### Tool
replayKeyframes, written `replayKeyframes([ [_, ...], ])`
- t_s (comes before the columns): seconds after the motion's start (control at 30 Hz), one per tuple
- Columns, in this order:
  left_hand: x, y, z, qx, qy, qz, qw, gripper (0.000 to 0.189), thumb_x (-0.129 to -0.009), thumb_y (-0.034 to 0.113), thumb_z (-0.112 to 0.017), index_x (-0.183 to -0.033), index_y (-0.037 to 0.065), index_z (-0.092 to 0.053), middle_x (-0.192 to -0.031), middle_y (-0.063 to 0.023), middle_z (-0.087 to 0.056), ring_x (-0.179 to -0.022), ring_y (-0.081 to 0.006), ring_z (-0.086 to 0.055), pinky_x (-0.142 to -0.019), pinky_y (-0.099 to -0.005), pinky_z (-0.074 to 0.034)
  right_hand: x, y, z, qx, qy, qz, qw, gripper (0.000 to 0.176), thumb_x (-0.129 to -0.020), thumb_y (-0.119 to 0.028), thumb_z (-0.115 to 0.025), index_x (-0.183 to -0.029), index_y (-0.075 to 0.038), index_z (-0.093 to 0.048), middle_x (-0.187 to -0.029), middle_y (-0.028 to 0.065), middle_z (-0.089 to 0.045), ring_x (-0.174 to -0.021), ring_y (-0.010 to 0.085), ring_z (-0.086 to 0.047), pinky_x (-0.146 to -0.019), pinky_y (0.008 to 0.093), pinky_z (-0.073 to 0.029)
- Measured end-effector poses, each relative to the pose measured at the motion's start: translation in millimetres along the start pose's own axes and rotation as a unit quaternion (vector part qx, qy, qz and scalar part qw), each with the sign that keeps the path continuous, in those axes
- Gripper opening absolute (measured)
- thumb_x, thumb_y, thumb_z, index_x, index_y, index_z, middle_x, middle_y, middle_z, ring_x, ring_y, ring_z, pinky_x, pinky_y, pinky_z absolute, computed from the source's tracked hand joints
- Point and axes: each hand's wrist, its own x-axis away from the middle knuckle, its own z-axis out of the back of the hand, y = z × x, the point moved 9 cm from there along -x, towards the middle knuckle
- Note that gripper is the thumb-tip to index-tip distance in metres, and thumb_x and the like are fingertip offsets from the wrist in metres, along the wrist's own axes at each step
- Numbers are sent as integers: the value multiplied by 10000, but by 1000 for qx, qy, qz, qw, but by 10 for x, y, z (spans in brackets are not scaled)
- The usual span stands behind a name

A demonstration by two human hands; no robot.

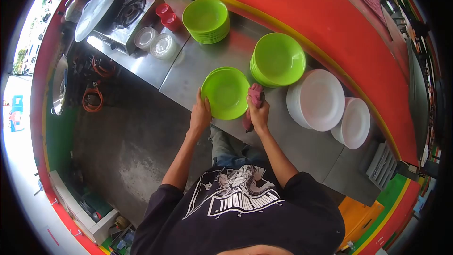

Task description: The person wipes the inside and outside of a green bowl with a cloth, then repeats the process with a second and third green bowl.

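Observation:
My left hand (202, 111) is closed on the left rim of a green bowl (226, 93); a second rim shows behind it, so more than one bowl may be there. On the bowl's right side, my right hand (258, 113) is closed round a crumpled pink cloth (255, 95), right beside the rim. One end of the cloth hangs below the fist. Just behind the held bowl stand two stacks of like bowls: one green stack (278, 60) to the right, another green stack (205, 20) farther back to the left.
White plates or bowls stand in a tall stack (321, 99) and a smaller stack (355, 123) on the steel counter (302, 146). At left are a gas stove (130, 12), a large metal lid (98, 9), clear plastic containers (163, 46) and red containers (169, 20). A red wall borders the counter.

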Motion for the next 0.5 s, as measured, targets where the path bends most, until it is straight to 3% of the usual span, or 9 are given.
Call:
replayKeyframes([
  [0.1,-344,-228,-56,-139,-4,-30,990,627,-1056,261,-450,-1561,-17,-203,-676,-245,-653,-549,-412,-629,-564,-522,-511,-157,-84,6,91,62,134,985,233,-929,-113,-717,-1127,-1,-668,-976,24,-679,-835,89,-594,-773,275,-486],
  [0.2,-507,-202,-41,-207,-17,-44,977,637,-1040,271,-484,-1558,-14,-246,-641,-228,-641,-537,-427,-610,-551,-525,-502,-174,-107,-29,150,57,84,983,224,-922,-109,-722,-1110,4,-672,-1049,53,-689,-945,134,-620,-883,306,-486],
  [0.3,-628,-118,7,-220,-44,-43,974,610,-1023,279,-515,-1530,-7,-333,-612,-214,-631,-532,-425,-610,-538,-519,-500,-200,-174,-48,175,90,104,975,228,-915,-103,-730,-1105,10,-674,-1062,64,-690,-966,141,-626,-898,303,-485],
  [0.5,-866,-157,-42,-218,-124,-76,965,580,-999,302,-554,-1508,57,-421,-611,-213,-636,-547,-420,-632,-541,-521,-515,-71,-128,-34,210,171,56,961,256,-911,-105,-745,-1120,24,-672,-1084,78,-699,-991,149,-637,-914,309,-491],
])
